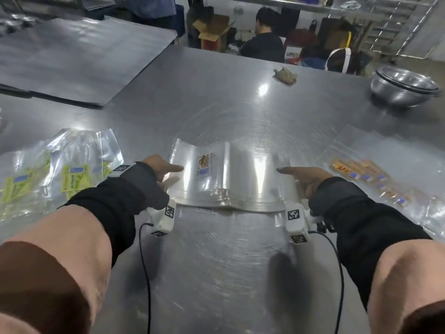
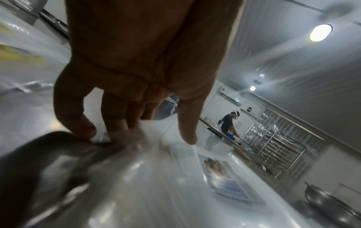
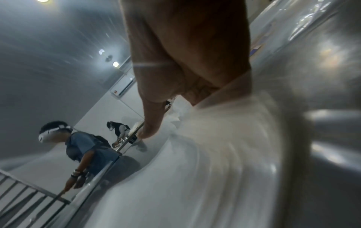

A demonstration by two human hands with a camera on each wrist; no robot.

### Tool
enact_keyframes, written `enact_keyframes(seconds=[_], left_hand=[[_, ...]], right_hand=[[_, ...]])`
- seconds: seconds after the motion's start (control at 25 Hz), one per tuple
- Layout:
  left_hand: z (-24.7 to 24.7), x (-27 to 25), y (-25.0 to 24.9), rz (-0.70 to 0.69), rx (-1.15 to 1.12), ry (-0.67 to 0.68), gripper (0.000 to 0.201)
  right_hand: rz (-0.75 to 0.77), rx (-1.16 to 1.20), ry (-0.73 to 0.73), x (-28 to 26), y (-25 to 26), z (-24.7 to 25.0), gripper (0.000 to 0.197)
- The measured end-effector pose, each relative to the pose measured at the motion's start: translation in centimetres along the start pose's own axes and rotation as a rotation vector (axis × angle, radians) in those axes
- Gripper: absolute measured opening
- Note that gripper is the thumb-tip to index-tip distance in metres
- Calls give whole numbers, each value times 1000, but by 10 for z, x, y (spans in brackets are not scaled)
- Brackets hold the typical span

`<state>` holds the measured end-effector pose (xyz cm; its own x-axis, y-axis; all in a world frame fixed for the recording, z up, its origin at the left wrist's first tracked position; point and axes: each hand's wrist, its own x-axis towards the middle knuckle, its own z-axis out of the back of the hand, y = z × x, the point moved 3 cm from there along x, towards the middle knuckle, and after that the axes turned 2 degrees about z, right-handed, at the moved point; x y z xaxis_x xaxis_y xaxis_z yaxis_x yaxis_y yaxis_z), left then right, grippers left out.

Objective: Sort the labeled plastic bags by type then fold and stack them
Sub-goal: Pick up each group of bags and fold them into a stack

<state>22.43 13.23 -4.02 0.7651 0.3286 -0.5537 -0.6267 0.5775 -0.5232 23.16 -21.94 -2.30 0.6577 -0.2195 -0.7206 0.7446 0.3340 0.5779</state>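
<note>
On the scratched stainless steel table [image 1: 216, 97], the sorting looks largely done. Three groups lie apart: loose clear bags with yellow-green labels [image 1: 72, 177] at the near left, a fanned row of clear bags with orange-and-blue labels [image 1: 375, 182] at the near right, and between them the centre stack of clear plastic bags with a brown-and-blue label [image 1: 228, 174].

Both hands are on that centre stack. The left hand [image 1: 160, 171] has its forefinger stretched along the top at the left edge, with the other fingers [image 2: 119, 123] bent down against the plastic; the thumb seems tucked at the edge. The right hand [image 1: 305, 180] holds the right edge, forefinger straight, the rest of the hand wrapped by the film (the right wrist view is too blurred to tell how those fingers lie).

The stack bows up in ridges, which suggests squaring or folding is under way. The two side groups look unfolded, so most folding and stacking likely remains.
</note>
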Motion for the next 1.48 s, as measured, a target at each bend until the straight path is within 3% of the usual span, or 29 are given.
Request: enact_keyframes(seconds=[0.04,0.2,0.44,0.52,0.64,0.76,0.84,0.96,1.08,1.16,1.2,1.32,1.36,1.48], left_hand=[[-1,0,-2,5,42,0,46],[-8,5,-5,11,161,58,37],[0,10,2,64,5,57,28],[-1,7,0,108,-89,116,37],[-9,7,-12,85,-130,195,70],[-16,5,-22,10,-121,79,40],[-17,7,-16,57,-149,90,48],[-10,-2,-10,146,-66,107,40],[-8,1,-10,55,-22,133,40],[-11,-1,-11,-26,-24,97,29],[-14,-3,-11,-41,-19,92,26],[-19,-13,-16,-82,-37,102,32],[-20,-14,-17,-83,-48,109,33],[-22,-18,-14,-57,-74,117,28]], right_hand=[[5,-12,-6,-1,4,-3,104],[-23,-129,-62,0,3,-6,84],[-88,-225,-58,3,4,-4,70],[-58,-174,-85,4,4,-3,71],[-6,-101,-76,3,5,-4,88],[-7,-54,-30,4,3,-1,79],[-38,-44,10,1,-2,2,61],[-67,-181,-14,6,-7,12,57],[-69,-199,-62,-4,-2,17,46],[-73,-160,-31,-8,1,15,43],[-58,-140,-7,-10,3,13,44],[-20,-193,9,-16,3,8,77],[-6,-192,16,-16,3,6,72],[-32,-209,17,-21,0,4,33]])
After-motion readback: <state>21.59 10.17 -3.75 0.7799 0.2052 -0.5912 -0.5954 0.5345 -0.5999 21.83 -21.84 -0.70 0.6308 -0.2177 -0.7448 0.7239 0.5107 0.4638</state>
